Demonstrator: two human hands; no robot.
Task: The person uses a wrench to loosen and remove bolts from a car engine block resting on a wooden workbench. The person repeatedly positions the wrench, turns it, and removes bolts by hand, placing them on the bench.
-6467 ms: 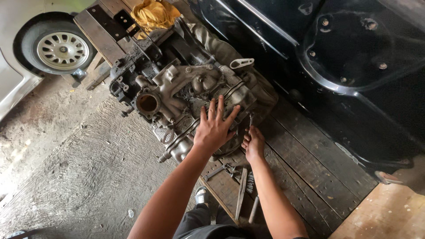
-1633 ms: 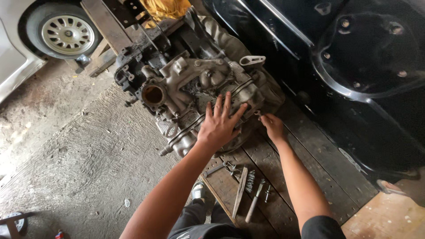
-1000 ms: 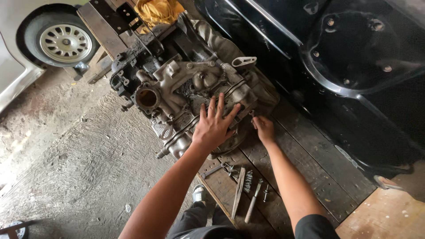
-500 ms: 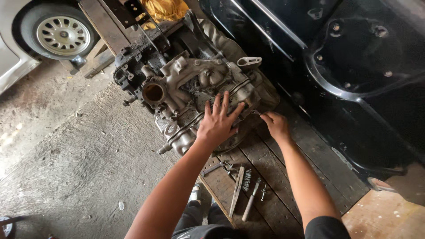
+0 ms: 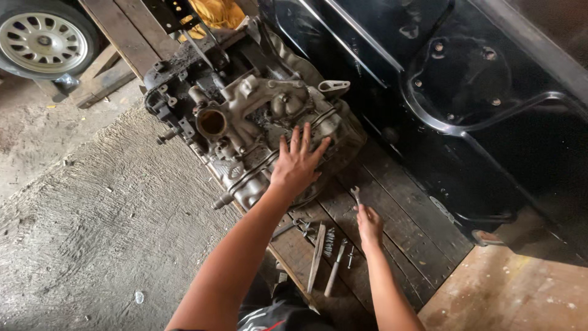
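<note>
One small wrench (image 5: 356,196) is pinched in the closed right hand (image 5: 369,224) over the planks (image 5: 392,208), while the spread left hand (image 5: 297,165) is pressed flat on one engine (image 5: 245,129) just beside it.

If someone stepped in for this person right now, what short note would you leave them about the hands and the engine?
Left hand: spread flat on the engine, holding nothing.
Right hand: gripping a small wrench, its open end pointing up, just off the engine's near edge.
Engine sits on dark wooden planks, beside a black car body panel.
More hand tools lie loose on the planks near the right hand.
Done: I cannot tell which bolts are already out.
Left: the wrench is not on any bolt at present.
</note>
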